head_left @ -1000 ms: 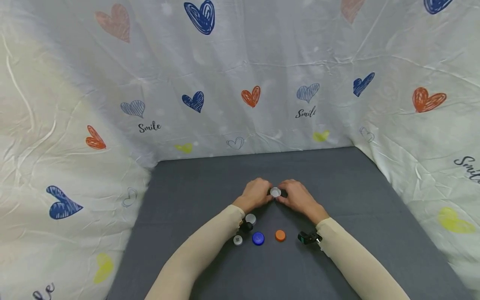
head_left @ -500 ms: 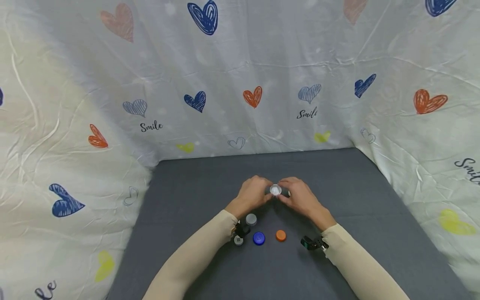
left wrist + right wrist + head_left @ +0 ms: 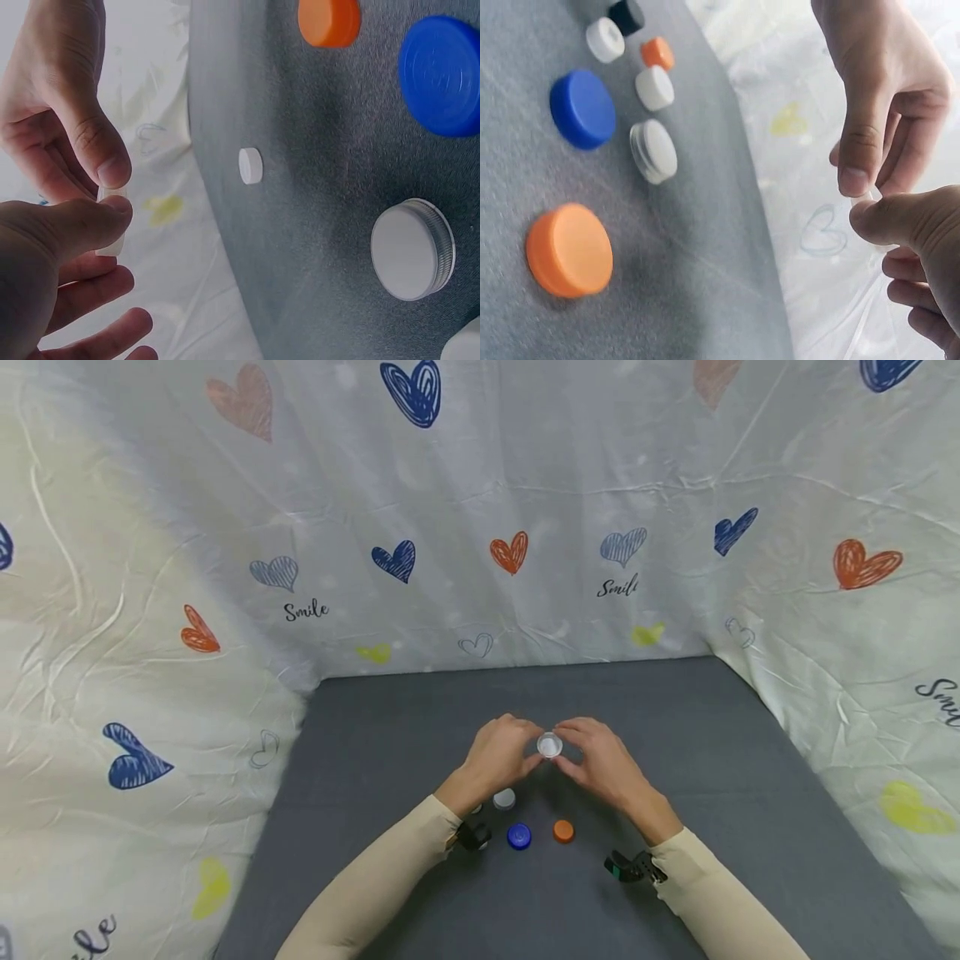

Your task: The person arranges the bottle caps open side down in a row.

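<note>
A small round translucent white cap (image 3: 550, 744) is held up between both hands above the dark cloth, with its round face toward the head camera. The left hand (image 3: 493, 760) pinches its left side with thumb and fingers, while the right hand (image 3: 607, 767) pinches the right side. Seen from the left wrist, the cap (image 3: 112, 247) shows edge-on between the thumbs, partly covered by them. A small white cap (image 3: 251, 165) lies on the cloth below the hands.
On the grey-covered table (image 3: 390, 718), nearer the body, lie a blue cap (image 3: 519, 837), an orange cap (image 3: 563, 832) and a silvery white cap (image 3: 505, 798). Further small caps, including a black one (image 3: 627, 16) and a small orange one (image 3: 658, 52), lie beyond. A heart-printed sheet (image 3: 442, 485) surrounds the table.
The left forearm has shifted left and the right forearm slightly right. The held cap looks a little larger in the head view. Both hands keep hold of it; the caps on the table stay put.
</note>
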### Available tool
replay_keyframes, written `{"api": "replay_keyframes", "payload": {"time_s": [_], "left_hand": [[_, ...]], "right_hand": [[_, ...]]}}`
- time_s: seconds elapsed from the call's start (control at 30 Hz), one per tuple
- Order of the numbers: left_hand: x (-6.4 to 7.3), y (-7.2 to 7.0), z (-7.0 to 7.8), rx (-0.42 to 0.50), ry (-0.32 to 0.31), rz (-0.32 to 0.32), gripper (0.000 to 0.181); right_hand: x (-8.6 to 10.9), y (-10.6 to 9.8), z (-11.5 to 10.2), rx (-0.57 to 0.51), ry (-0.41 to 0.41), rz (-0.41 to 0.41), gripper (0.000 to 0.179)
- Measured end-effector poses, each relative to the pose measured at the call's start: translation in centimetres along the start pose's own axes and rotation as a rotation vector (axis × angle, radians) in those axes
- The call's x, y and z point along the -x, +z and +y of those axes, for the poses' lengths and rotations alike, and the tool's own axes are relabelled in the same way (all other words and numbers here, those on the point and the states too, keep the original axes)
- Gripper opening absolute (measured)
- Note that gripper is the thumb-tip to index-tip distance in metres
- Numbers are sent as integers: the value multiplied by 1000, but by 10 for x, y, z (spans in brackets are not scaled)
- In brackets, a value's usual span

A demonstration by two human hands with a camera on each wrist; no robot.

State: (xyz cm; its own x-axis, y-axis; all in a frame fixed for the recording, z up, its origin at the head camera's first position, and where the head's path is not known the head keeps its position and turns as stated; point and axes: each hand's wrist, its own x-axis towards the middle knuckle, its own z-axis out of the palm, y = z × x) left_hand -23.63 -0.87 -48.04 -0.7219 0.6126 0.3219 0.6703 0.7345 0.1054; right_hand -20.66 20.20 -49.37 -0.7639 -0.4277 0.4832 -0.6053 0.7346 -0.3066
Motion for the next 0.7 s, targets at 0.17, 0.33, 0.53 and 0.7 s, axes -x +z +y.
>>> {"api": "replay_keyframes", "payload": {"time_s": [0.17, 0.33, 0.53, 0.7], "left_hand": [[8, -5, 2, 8, 6, 22, 33], [18, -8, 4, 15, 1, 28, 35], [29, -9, 6, 29, 4, 23, 35], [34, -6, 5, 22, 11, 26, 36]], "right_hand": [[4, 1, -6, -30, -12, 42, 42], [10, 3, -14, -69, -18, 79, 43], [16, 8, -21, -83, -18, 74, 42], [18, 10, -22, -84, -11, 55, 43]]}}
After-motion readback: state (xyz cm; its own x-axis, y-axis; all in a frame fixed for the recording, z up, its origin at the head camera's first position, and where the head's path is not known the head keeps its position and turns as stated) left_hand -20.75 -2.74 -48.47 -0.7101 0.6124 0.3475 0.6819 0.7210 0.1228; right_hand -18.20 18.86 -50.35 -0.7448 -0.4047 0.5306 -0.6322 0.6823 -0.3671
